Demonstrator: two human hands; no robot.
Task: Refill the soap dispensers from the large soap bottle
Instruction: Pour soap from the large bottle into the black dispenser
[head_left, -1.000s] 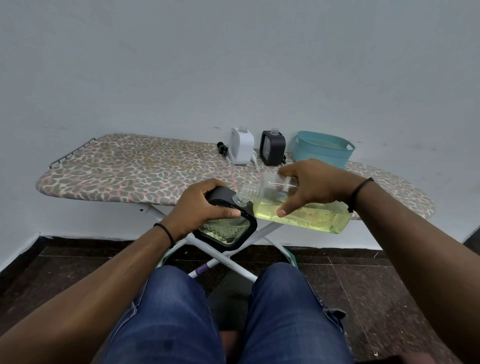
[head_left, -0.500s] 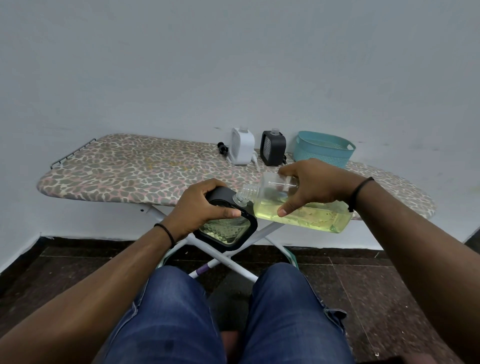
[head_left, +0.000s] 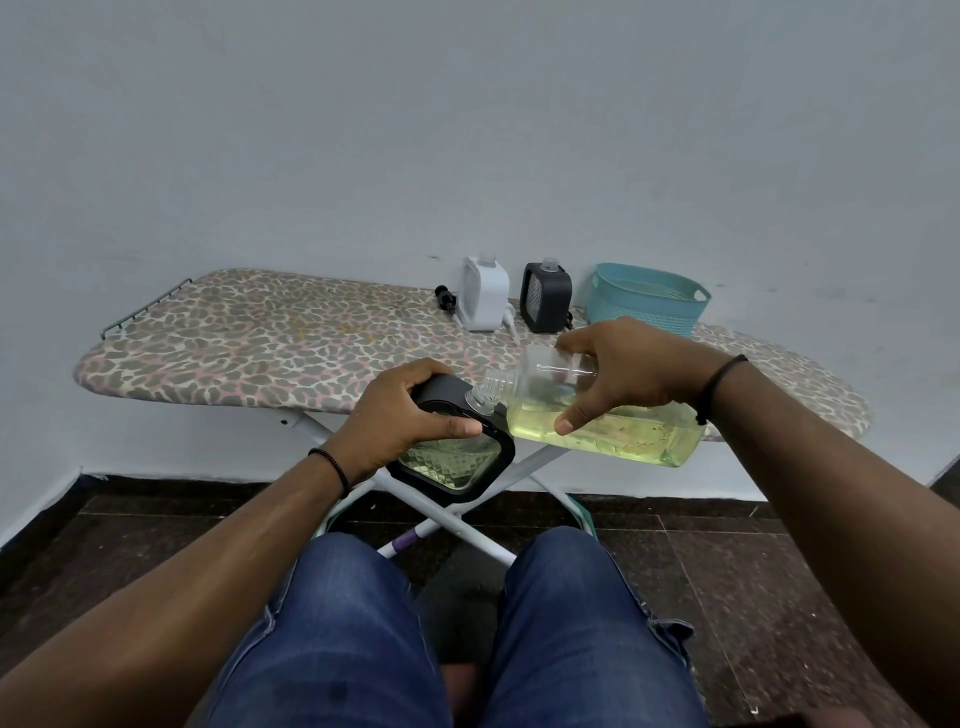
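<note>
A: What's the biggest thing in front of the person?

B: One ironing board (head_left: 270, 343) with a spotted cover, standing against a pale wall. It serves as the surface. Below it, two knees in blue jeans.

A: Next in size?

B: One large soap bottle (head_left: 613, 431), clear, lying nearly on its side in the air at the near edge of the surface, with yellow-green liquid pooled along its lower wall. The right hand (head_left: 623, 374) grips it from above, fingers over the top and thumb down the near face. Its open neck points left and touches the top of a dispenser.

A: Then?

B: One teal basket (head_left: 647, 301) at the back right of the surface, near the wall.

A: How many dispensers?

B: Three. One black dispenser (head_left: 457, 457) is held tilted just off the near edge, pale liquid showing through its clear patterned window; the left hand (head_left: 400, 421) is wrapped round it, thumb across the front. One white dispenser (head_left: 485, 301) and a second black dispenser (head_left: 545, 304) stand upright side by side at the back, left of the basket, each with a small clear neck on top.

A: Anything smaller?

B: One small black piece (head_left: 445, 299) lies just left of the white one. Two dark wristbands, one on each wrist.
</note>
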